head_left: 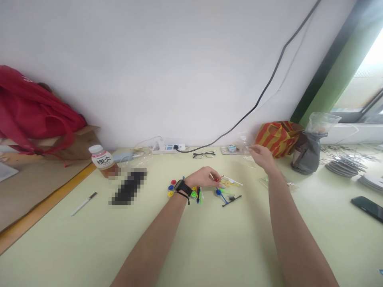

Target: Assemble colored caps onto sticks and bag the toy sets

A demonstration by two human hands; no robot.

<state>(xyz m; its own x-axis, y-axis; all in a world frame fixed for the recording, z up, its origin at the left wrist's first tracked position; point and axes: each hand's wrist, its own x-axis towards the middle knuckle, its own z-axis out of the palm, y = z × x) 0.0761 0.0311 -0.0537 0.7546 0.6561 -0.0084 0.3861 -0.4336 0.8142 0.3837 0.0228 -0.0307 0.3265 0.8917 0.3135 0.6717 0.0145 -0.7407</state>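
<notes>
My left hand, with a black watch on its wrist, is closed low over the table, thumb and fingers pinched at a small red plastic piece. Right beside it lie white and yellow stick pieces, a blue disc with a stick and a black stick piece. Under and left of the wrist are several coloured discs and a bunch of coloured sticks, partly hidden by the hand. Farther right, my right hand is raised, its fingers pinching a clear plastic bag.
Glasses and a power strip lie by the wall. A bottle and a pen are left. To the right are a striped bag, a grey bag, stacked discs and a phone.
</notes>
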